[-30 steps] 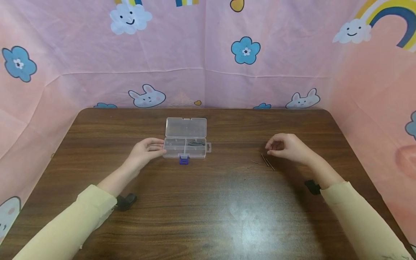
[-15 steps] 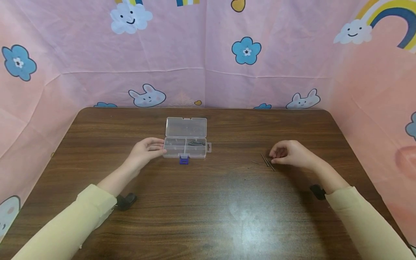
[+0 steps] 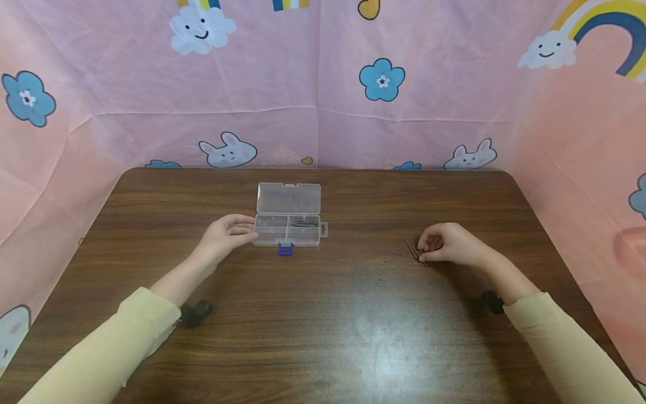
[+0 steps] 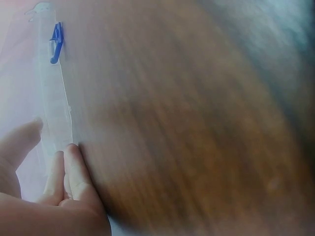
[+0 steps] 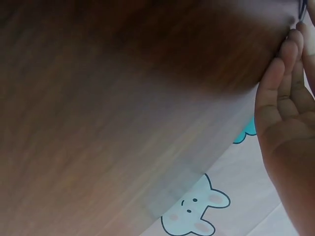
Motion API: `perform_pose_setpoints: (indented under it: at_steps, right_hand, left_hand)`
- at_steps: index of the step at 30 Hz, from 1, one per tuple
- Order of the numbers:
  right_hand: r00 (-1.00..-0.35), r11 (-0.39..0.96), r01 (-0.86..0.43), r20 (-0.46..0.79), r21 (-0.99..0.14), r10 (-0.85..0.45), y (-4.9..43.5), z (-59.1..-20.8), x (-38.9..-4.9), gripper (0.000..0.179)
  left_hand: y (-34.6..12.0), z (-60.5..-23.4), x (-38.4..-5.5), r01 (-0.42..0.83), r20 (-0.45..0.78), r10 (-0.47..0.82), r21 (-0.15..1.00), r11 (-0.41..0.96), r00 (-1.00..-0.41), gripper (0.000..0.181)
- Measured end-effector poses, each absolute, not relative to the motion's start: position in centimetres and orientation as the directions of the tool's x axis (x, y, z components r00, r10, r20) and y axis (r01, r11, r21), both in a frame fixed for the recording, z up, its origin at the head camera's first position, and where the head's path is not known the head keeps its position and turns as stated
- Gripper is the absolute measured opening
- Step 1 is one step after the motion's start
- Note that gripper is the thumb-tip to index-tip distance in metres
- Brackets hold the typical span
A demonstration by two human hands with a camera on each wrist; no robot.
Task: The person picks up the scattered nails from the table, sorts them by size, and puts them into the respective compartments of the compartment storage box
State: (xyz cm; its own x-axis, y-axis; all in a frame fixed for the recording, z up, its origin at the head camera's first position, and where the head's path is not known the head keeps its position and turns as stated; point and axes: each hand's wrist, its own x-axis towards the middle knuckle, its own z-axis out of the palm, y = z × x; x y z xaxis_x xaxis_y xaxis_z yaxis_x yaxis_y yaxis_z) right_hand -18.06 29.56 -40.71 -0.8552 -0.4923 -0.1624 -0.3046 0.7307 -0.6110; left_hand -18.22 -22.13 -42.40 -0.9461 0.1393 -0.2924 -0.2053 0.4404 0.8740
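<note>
A clear plastic compartment box [image 3: 270, 242] stands on the table with its lid [image 3: 289, 199] folded back and its blue latch [image 3: 285, 251] at the front. Several nails [image 3: 305, 223] lie in its back right compartment, and a small ring [image 3: 264, 224] in the back left one. My left hand [image 3: 222, 238] rests against the box's left end, its fingers fairly straight and the thumb at the front corner. Over at the right, my right hand [image 3: 451, 244] pinches at a long thin nail [image 3: 416, 256] with thumb and fingertips; another long nail [image 3: 409, 246] lies right beside it.
Left of the long nails lie a few short ones, among them a short nail [image 3: 396, 253] and one nearer the front, a small nail [image 3: 385, 279]. A patterned cloth [image 3: 429, 134] hangs behind the wooden table [image 3: 303, 336] and at its sides.
My right hand has come down and slightly toward the front, onto the long nails, and its thumb and fingertips have closed there. My left hand and the box stay in place.
</note>
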Motion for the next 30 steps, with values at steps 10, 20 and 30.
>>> perform_pose_setpoints:
  at_steps: [10, 20, 30]
  right_hand:
    - [-0.856, 0.748, -0.309, -0.170, -0.587, -0.488, 29.5, -40.5, -17.9, 0.009]
    - [-0.874, 0.771, -0.305, -0.157, -0.559, -0.460, 29.5, -40.6, -18.1, 0.009]
    - [-0.881, 0.769, -0.321, -0.125, -0.552, -0.457, 28.5, -40.3, -18.9, 0.010]
  left_hand:
    - [-22.3, -42.5, -18.1, -0.202, -0.291, 0.142, 0.873, 0.444, -0.946, 0.057]
    - [-22.2, -42.5, -18.2, -0.199, -0.287, 0.145, 0.877, 0.437, -0.947, 0.056]
    - [-22.2, -42.6, -18.2, -0.196, -0.284, 0.143, 0.876, 0.441, -0.948, 0.057]
